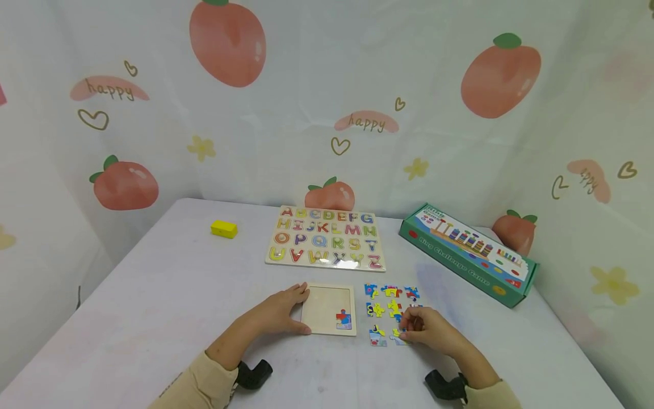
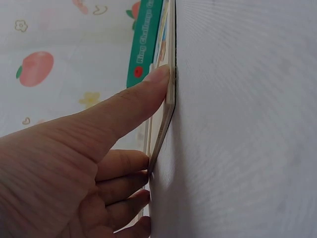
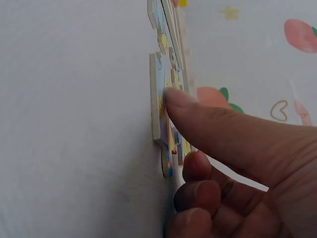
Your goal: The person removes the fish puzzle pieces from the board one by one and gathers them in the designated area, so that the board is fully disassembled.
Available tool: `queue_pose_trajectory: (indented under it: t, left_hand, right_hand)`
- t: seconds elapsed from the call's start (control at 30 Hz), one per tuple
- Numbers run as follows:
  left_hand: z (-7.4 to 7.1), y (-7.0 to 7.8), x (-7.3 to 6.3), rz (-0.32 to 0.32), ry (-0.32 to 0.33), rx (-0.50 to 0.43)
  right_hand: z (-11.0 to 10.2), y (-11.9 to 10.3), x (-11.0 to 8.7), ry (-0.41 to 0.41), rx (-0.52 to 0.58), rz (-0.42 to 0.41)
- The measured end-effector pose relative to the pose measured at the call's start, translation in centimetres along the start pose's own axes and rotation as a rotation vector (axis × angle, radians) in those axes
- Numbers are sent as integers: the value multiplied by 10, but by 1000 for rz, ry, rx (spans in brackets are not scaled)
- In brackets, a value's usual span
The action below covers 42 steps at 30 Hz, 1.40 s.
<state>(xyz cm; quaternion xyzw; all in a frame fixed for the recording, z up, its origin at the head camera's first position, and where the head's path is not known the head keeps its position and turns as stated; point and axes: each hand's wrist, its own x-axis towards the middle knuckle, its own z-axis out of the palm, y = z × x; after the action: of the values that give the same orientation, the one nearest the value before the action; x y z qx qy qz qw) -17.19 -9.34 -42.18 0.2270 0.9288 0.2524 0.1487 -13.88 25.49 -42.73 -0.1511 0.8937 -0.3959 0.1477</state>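
Observation:
My left hand rests at the left side of a shallow wooden puzzle tray, thumb at its near left corner and fingers along the left edge. One red-and-blue jigsaw piece lies in the tray's lower right corner. Right of the tray, several colourful jigsaw pieces lie in rows on the table. My right hand is low over their near right part. Its thumb meets a jigsaw piece in the right wrist view, while the other fingers curl apart from the thumb. The hand hides part of the pieces.
Behind the tray lies a wooden alphabet board. A green Ring Challenge Game box stands at an angle on the back right. At the back left is a small yellow block. A printed curtain hangs behind the table.

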Motion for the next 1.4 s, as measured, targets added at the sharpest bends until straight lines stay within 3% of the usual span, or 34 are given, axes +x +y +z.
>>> queue_pose_trajectory:
  t: [0.3,0.63,0.83,1.17,1.4]
  left_hand:
    - [1,-2,-1,-10,-7,-4]
    - [1,-2,-2,3,-10,-6]
    - [0,-1,-1,11,-13,-4]
    - [0,0,2,-4,-22,-15]
    - [0,-1,2,-12,-13,-13]
  right_hand:
    - [3,-11,9,78,-93,-17]
    - [16,-39,40,118,-97,-89]
    - [24,-56,58,55,-83,-117]
    - [41,-76,80,-24,-90,4]
    - [44,-79,85,-60,-114,-7]
